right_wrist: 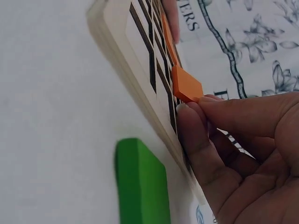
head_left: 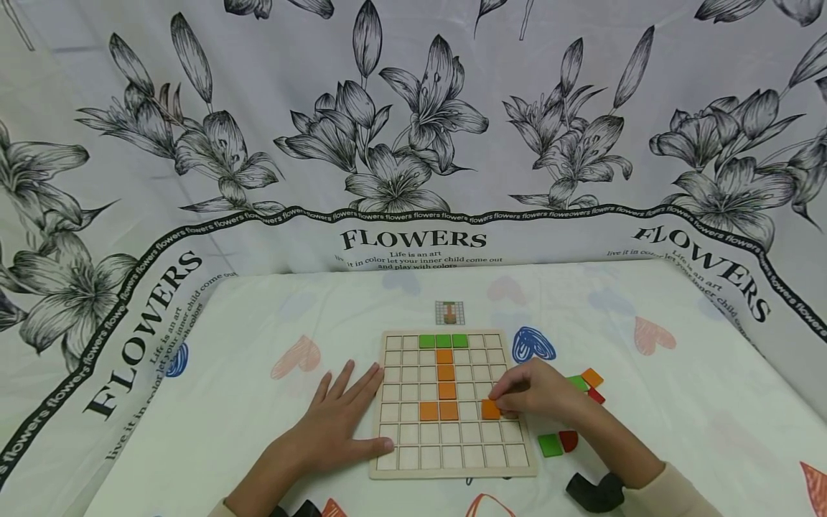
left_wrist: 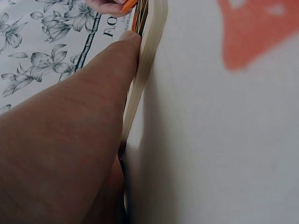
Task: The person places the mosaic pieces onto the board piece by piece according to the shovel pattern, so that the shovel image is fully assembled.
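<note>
The board (head_left: 450, 432) lies in the middle of the cloth (head_left: 245, 345), and at its left edge the left hand (head_left: 332, 431) rests with fingers spread and thumb apart, the thumb's tip on the rim; a light, even press there should serve best, enough to stop the grid sliding without tipping it. Further right, 3 green tiles (head_left: 443, 341) sit in the far row, with 4 orange squares (head_left: 447, 391) in a column on their near side and 1 more left of the column's near end. Just beyond the far rim lies a small card (head_left: 449, 313), its detail too fine to tell. Over the board's right part, the right hand (head_left: 536, 391) pinches an orange tile (head_left: 491, 410) between thumb and fingertip. The right wrist view shows this tile tilted; whether it touches the grid cannot be told. It would be well to level it, line its sides up with a cell, and let it down flat before loosening the pinch. Right of the board, a loose green tile (head_left: 550, 445) and a rounded red piece (head_left: 568, 441) lie near the forearm, so a raised wrist should avoid brushing them.
</note>
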`<state>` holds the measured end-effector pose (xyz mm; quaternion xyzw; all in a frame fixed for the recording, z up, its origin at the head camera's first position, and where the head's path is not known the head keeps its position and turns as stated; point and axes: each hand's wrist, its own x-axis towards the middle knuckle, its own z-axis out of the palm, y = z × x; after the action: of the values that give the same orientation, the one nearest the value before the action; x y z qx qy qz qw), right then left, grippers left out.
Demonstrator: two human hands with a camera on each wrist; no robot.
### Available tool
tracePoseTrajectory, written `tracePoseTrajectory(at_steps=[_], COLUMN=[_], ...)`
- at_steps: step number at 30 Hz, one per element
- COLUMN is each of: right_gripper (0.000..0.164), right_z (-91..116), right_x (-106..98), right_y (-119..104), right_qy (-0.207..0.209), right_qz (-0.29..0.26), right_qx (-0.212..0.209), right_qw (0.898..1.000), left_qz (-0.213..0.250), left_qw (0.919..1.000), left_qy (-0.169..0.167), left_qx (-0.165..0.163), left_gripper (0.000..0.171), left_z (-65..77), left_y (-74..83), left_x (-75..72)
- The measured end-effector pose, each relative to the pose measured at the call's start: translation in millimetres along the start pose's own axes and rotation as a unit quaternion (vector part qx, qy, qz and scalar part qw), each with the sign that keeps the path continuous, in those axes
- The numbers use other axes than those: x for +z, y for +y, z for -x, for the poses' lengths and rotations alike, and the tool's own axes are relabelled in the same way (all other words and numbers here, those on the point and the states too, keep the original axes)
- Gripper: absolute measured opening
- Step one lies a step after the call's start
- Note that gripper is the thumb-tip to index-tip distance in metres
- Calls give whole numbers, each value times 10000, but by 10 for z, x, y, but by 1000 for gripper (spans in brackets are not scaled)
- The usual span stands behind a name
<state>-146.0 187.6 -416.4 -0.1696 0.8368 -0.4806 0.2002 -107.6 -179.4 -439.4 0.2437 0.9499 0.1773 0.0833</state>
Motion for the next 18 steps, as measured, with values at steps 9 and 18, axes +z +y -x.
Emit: tracePoseTrajectory(at_steps=[9, 18], right_gripper=[6, 8], right_z=[-21, -28], right_x=[70, 130], right_y=[-15, -42], right_qy=[-67, -45], right_qz=[-167, -394], right_qx=[-183, -213], right_qw=[9997, 9990], left_qz=[-25, -23], left_qw=[10000, 10000], left_qy=[21, 5], left_qx=[2, -7], left_gripper=[104, 104], left_z=[1, -6], left_y=[-1, -6], left_x=[4, 7])
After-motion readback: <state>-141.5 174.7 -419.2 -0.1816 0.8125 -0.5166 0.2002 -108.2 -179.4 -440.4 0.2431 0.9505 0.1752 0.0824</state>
